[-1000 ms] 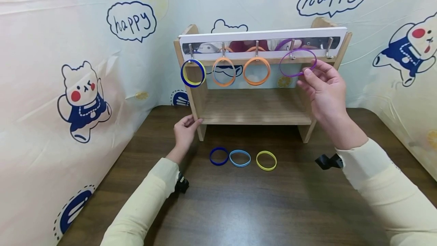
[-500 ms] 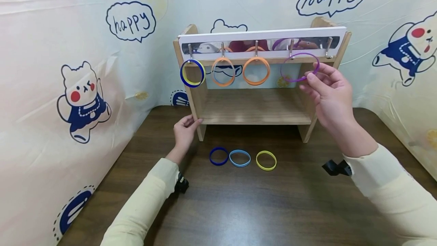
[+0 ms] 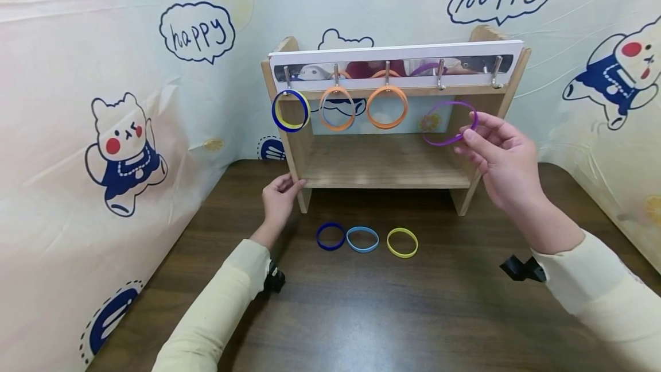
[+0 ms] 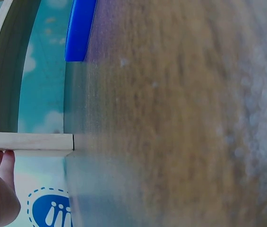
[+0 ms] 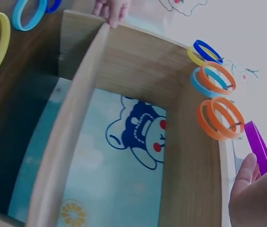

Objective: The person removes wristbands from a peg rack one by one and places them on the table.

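My right hand [image 3: 508,168] pinches a purple wristband [image 3: 443,143] between thumb and fingers, below the fourth hook [image 3: 441,74] of a wooden rack [image 3: 387,179]. In the right wrist view the purple wristband [image 5: 258,146] appears edge-on, apart from the rack's front. With thumb and fingers, my left hand [image 3: 279,202] grips the rack's left side panel near the lower shelf. From the left, the first hook carries a dark blue and a yellow wristband [image 3: 291,130], the second an orange wristband [image 3: 338,128] with a light blue one behind, the third two orange wristbands [image 5: 220,118].
On the table in front of the rack lie a dark blue wristband [image 3: 330,248], a light blue wristband [image 3: 363,250] and a yellow wristband [image 3: 403,255]. A bare hook [image 3: 497,72] is at the rack's right end. Patterned cloth [image 3: 170,119] hangs around the table.
My right hand has moved down and slightly right, bringing the purple wristband from the fourth hook's height to below it. My left hand stays at the side panel.
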The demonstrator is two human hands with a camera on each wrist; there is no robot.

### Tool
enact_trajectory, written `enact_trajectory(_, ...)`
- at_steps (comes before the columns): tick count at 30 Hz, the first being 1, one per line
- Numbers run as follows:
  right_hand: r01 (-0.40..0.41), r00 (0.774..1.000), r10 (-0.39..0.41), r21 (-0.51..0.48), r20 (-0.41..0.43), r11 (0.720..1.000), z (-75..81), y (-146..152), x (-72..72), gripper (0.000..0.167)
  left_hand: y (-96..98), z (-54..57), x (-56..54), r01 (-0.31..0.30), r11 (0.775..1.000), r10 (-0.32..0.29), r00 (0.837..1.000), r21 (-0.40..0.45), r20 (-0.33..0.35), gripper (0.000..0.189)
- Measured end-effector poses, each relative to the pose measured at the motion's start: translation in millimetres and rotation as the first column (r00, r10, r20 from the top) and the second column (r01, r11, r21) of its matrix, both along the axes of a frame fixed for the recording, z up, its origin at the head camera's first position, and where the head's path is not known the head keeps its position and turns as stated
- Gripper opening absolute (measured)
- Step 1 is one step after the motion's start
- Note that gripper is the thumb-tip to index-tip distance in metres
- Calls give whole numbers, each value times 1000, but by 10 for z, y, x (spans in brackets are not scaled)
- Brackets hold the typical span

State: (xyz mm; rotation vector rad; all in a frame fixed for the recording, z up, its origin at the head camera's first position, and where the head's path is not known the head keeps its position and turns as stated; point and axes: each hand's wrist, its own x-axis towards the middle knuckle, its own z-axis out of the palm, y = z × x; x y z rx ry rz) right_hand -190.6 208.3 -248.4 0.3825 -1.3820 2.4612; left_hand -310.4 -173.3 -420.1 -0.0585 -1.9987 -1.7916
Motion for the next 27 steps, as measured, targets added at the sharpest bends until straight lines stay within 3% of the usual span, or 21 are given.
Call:
enact_trajectory(10,-26,996,15,123,88,992,-249,32,39,26,-10,-14,-5,0,1000,0,1000,-4,-2,38)
enact_trajectory(22,-98,985,60,249,159,963,-637,65,23,26,-8,-7,-11,-3,1000,3,1000,9,-9,37)
enact_trajectory(27,-106,982,57,278,179,955,-789,90,18,25,1,53,36,23,1000,-24,1000,18,11,36)
